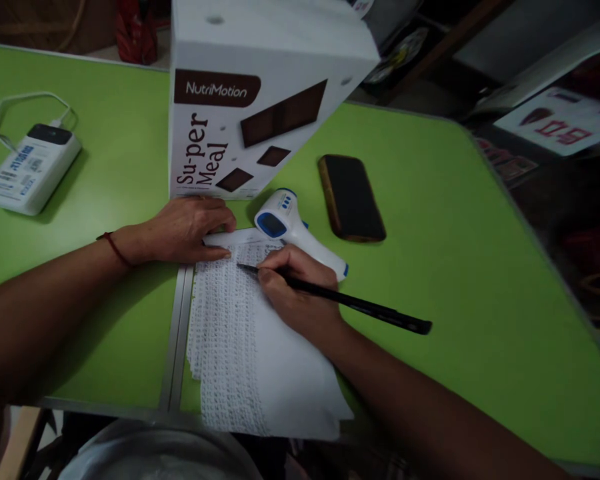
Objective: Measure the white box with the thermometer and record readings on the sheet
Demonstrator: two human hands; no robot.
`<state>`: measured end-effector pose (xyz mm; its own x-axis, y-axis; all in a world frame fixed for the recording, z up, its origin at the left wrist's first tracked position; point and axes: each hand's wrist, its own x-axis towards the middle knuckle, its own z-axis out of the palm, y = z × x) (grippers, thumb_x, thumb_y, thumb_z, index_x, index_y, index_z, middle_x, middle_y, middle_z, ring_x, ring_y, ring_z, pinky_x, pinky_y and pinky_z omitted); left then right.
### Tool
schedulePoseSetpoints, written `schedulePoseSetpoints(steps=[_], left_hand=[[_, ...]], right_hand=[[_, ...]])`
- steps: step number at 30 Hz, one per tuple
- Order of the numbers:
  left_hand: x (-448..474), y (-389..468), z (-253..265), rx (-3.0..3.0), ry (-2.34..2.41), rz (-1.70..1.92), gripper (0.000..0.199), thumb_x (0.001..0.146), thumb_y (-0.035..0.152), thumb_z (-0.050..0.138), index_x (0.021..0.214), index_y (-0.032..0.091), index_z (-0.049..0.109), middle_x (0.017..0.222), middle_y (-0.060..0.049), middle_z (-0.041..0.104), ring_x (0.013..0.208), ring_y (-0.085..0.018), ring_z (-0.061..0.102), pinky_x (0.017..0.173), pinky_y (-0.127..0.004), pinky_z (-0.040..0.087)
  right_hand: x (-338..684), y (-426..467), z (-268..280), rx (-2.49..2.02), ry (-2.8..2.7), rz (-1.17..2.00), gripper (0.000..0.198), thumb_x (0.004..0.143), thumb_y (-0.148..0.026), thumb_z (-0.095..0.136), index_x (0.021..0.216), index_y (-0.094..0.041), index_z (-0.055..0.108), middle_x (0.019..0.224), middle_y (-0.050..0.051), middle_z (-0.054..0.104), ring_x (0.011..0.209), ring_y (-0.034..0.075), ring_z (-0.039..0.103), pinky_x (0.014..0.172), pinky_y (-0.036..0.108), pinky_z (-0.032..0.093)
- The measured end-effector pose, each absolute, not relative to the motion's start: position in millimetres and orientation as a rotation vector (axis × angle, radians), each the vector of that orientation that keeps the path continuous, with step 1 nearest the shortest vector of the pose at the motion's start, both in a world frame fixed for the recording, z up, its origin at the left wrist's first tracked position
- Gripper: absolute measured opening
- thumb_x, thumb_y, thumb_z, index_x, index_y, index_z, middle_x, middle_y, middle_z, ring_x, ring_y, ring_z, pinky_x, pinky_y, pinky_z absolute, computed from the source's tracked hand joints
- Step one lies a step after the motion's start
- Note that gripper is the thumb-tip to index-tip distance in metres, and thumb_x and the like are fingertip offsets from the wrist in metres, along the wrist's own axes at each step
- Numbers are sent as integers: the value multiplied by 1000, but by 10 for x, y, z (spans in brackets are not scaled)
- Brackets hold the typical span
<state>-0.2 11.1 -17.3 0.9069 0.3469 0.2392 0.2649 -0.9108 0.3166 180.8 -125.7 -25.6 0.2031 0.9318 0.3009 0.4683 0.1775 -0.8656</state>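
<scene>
My right hand [300,287] is closed around a black pen [360,305], its tip resting on or just over a sheet of paper [295,373]. Dense rows of small handwriting cover the left part of that sheet, and more sheets show beneath it. At the paper's top left lies my left hand [190,230], palm down with thumb and fingers apart, touching the sheet's edge. A white and blue infrared thermometer [305,240] lies just beyond my right hand, partly hidden by it.
A tall white NutriMotion box [260,47] stands behind my left hand. To the right lies a phone [355,200] in a brown case. On the left is a white power bank [33,170] with a cable. A metal seam [175,340] crosses the green table [455,267].
</scene>
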Motion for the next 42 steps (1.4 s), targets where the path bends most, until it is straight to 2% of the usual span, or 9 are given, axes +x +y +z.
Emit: schedulePoseSetpoints(steps=[17, 25, 31, 42], left_hand=[[-4, 110, -168, 2792, 458, 419, 27, 87, 38, 70, 101, 15, 68, 93, -6, 70, 79, -17, 61, 69, -28, 40], [-1, 105, -161, 2780, 451, 418, 26, 87, 36, 70, 101, 15, 68, 97, -7, 70, 81, -18, 63, 69, -28, 41], [-2, 109, -177, 2789, 454, 431, 26, 86, 37, 72, 101, 16, 68, 93, -5, 70, 82, -18, 63, 71, -28, 41], [-6, 110, -166, 2782, 461, 415, 26, 87, 38, 69, 102, 16, 67, 93, -5, 69, 81, -17, 62, 70, -27, 41]], right_hand=[[1832, -1266, -245, -1510, -1396, 550, 11, 69, -21, 54, 58, -24, 52, 52, -5, 54, 49, 11, 47, 46, 25, 39], [1819, -1274, -258, -1470, -1406, 516, 14, 69, -17, 53, 58, -24, 48, 51, -6, 50, 47, 10, 45, 44, 24, 36], [1831, -1278, -240, -1487, -1395, 553, 12, 69, -21, 54, 57, -24, 54, 50, -5, 54, 48, 11, 47, 45, 25, 37], [1797, -1280, -237, -1510, -1398, 568, 13, 67, -22, 53, 55, -24, 49, 49, -5, 51, 48, 11, 46, 46, 24, 37]])
